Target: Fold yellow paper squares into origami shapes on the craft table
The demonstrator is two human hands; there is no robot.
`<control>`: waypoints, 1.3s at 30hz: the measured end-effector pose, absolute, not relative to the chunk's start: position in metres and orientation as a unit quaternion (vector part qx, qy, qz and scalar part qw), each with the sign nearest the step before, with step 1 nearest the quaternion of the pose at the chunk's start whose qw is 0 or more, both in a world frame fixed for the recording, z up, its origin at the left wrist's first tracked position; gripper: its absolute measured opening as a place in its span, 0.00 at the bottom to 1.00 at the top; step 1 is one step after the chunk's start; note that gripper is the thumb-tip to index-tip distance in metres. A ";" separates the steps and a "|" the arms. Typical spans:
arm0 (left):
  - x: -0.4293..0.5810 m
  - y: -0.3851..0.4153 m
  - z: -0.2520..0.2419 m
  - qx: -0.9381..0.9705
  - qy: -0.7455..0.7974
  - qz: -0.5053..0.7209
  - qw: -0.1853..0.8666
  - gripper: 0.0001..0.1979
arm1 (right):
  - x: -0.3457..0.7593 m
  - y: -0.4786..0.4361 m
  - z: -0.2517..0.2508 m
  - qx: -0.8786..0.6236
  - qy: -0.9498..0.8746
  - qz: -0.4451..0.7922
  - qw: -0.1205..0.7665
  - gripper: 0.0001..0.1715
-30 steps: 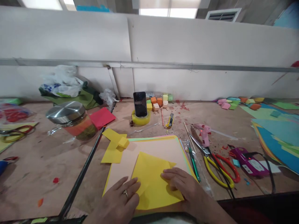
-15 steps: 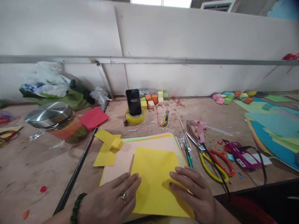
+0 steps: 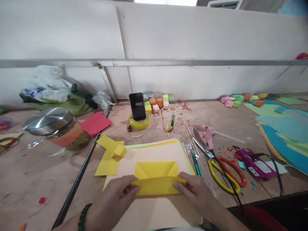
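Note:
A yellow paper sheet (image 3: 156, 175) lies on a stack of pale coloured sheets (image 3: 154, 152) in front of me, its near half lifted and folded up over the far half. My left hand (image 3: 115, 202) pinches the fold's left end. My right hand (image 3: 192, 192) pinches its right end. Both hands are closed on the paper. A green bead bracelet sits on my left wrist.
Yellow paper scraps (image 3: 109, 154) lie left of the stack, beside a black rod (image 3: 77, 183) and a lidded glass jar (image 3: 57, 128). Scissors (image 3: 221, 166), a pink glue gun (image 3: 208, 134) and a purple device (image 3: 255, 163) lie right. A phone stands on a tape roll (image 3: 139, 123).
The yellow sheet lay flat under both flat hands; now both hands have lifted its near edge and folded it away from me, leaving a narrower folded shape.

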State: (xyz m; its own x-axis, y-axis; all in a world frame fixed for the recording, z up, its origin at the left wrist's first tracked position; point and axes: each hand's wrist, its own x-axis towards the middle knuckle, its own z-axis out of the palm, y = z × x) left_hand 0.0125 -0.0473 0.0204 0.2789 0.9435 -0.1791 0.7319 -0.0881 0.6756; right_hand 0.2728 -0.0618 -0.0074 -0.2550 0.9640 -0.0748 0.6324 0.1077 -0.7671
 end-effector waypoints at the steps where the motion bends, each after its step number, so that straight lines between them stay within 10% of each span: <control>1: 0.015 -0.042 0.021 0.687 0.616 0.164 0.348 0.11 | 0.271 -0.059 -0.008 -0.589 -0.697 0.344 0.219 0.20; 9: 0.023 -0.011 0.010 0.664 0.623 0.160 0.382 0.12 | 0.264 -0.032 -0.004 -0.588 -0.776 0.153 0.170 0.04; 14: 0.023 -0.011 0.008 0.674 0.619 0.149 0.375 0.11 | 0.261 -0.020 0.010 -0.594 -0.751 0.251 0.145 0.27; 21: 0.017 -0.011 -0.004 0.665 0.611 0.151 0.402 0.11 | 0.263 -0.013 0.014 -0.614 -0.713 0.311 0.131 0.04; 25: 0.011 -0.011 -0.004 0.665 0.582 0.287 0.370 0.05 | 0.264 -0.015 0.004 -0.605 -0.644 0.435 0.175 0.07; 31: 0.009 -0.002 0.000 0.494 0.558 0.381 0.547 0.37 | 0.264 -0.017 0.000 -0.573 -0.605 0.496 0.246 0.12; 39: 0.008 0.001 -0.006 0.479 0.501 0.353 0.628 0.17 | 0.263 -0.018 -0.007 -0.589 -0.568 0.491 0.299 0.14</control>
